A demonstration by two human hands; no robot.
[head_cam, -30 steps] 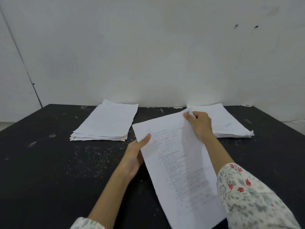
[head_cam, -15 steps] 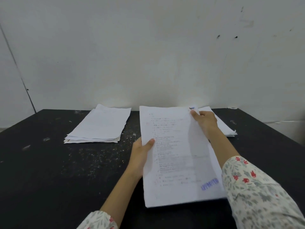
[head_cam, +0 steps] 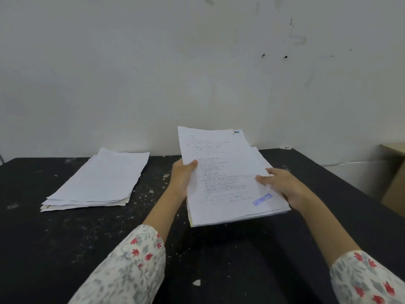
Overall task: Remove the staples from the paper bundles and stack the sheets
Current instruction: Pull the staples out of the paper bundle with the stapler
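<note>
White paper everywhere, head view only. We see a paper bundle (head_cam: 228, 178) held up over the black table (head_cam: 54, 238), tilted, its far end raised toward the wall. Top sheet has faint lines of text, a blue "APPROVED" stamp (head_cam: 262, 199) near the lower right corner, and a small blue mark at the top right corner. Several sheet edges show along the near edge of the bundle.

Left hand (head_cam: 183, 178) grips the bundle's left edge, thumb on top of the page, fingers hidden underneath. Right hand (head_cam: 282, 185) grips the right edge, thumb lying on the top sheet, fingers curled under. Both hands are closed on the bundle. We cannot make out a staple at this size.

Behind the bundle on the right, a bit of more white paper (head_cam: 255, 153) peeks out; we cannot tell whether it lies on the table or belongs to the held sheets.

Left of the hands, well apart, a stack of sheets (head_cam: 98, 181) lies flat on the table, edges uneven. Table surface is speckled with pale flecks. Floral sleeves (head_cam: 131, 270) on both forearms. Tan cardboard box (head_cam: 394, 183) at far right, off the table. Grey-white wall (head_cam: 153, 73) behind.
</note>
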